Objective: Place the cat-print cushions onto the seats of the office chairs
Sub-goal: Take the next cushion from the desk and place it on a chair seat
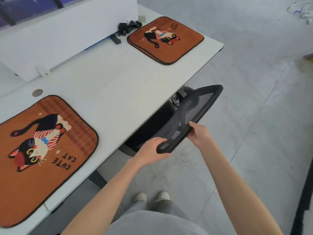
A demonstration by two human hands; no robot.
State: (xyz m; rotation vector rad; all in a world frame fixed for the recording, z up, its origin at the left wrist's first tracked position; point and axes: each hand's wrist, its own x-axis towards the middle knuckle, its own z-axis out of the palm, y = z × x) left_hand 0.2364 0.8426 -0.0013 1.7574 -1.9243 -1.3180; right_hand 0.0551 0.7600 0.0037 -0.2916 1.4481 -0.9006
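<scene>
Two orange cat-print cushions lie flat on the white desk. The near cushion is at the lower left. The far cushion sits by the desk's far end and looks like a small stack. A black mesh office chair is tucked under the desk edge, so its seat is mostly hidden. My left hand grips the near end of the chair's mesh backrest top. My right hand holds the same rim a little farther along.
A white divider panel runs along the desk's far side. Black clamps lie beside the far cushion. Grey tiled floor spreads to the right, with white cables in the far corner. My feet stand close to the desk.
</scene>
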